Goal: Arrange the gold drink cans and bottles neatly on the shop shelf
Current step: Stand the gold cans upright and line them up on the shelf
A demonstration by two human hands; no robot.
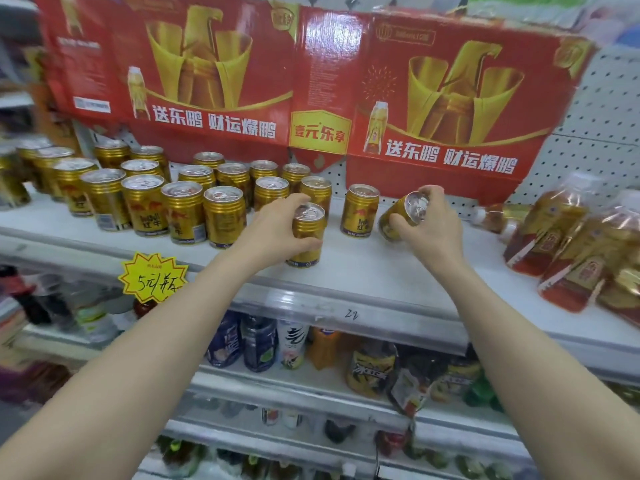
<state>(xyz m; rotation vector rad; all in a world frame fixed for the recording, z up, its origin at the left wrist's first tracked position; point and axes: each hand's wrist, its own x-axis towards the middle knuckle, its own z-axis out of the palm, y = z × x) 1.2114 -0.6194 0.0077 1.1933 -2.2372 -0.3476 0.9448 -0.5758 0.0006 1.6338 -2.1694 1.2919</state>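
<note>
Mid-shelf (363,268): left hand (277,226) grips upright can (307,230); right hand (434,228) tilted can (398,220), maybe lifted.

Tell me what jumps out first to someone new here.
The big red-and-gold cardboard banner hangs over the shelf. Below it, a block of gold Red Bull cans crowds the shelf's left; mid-shelf, the left grip holds an upright can, the right grip a tilted can.

Upright gold cans (183,211); one tilted can (400,206)
</note>
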